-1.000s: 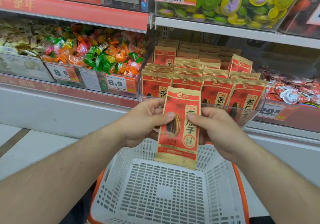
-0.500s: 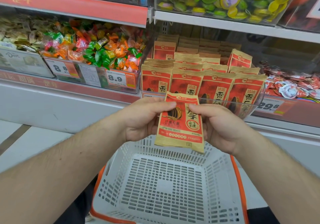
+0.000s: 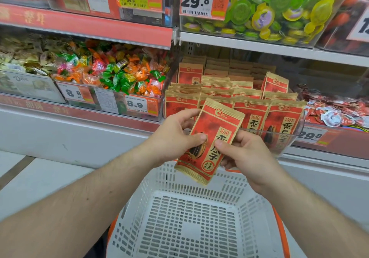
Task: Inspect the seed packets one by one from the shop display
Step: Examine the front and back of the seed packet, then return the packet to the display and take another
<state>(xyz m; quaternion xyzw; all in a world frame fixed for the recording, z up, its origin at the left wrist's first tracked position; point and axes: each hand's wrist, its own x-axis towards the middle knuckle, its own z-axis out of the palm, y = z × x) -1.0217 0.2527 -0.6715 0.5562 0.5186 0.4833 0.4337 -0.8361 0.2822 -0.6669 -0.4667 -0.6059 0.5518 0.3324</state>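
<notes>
Red-and-tan paper seed packet (image 3: 209, 140) (tilted, top leaning right) is pinched between both thumbs on its front and curled fingers behind: left hand (image 3: 171, 138) at its left edge, right hand (image 3: 245, 152) at its right, above the white slotted plastic basket (image 3: 191, 227).

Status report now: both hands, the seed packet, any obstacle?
Left hand and right hand both pinch one seed packet, tilted, above the white basket. Nothing blocks it.
</notes>
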